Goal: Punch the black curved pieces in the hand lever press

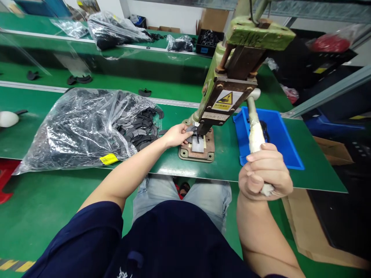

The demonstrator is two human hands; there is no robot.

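My left hand (177, 136) pinches a dark curved plastic part (189, 133) at the base plate (188, 154) of a green hand press (214, 81). The part lies partly beneath the press ram (204, 129), and its far end is hidden there. Wrapped around the white-taped lever handle (256, 137) of the press is my right hand (266, 172), with its fingers closed. A clear plastic bag (78, 131) of similar dark curved parts (140, 129) lies open to the left of my left hand.
Right of the press stands a blue bin (285, 143) with dark parts inside. A belt (116, 73) behind the bench carries a few loose parts. Farther back are more bags (116, 29) and a black crate (208, 40). A white rounded object (8, 119) lies far left.
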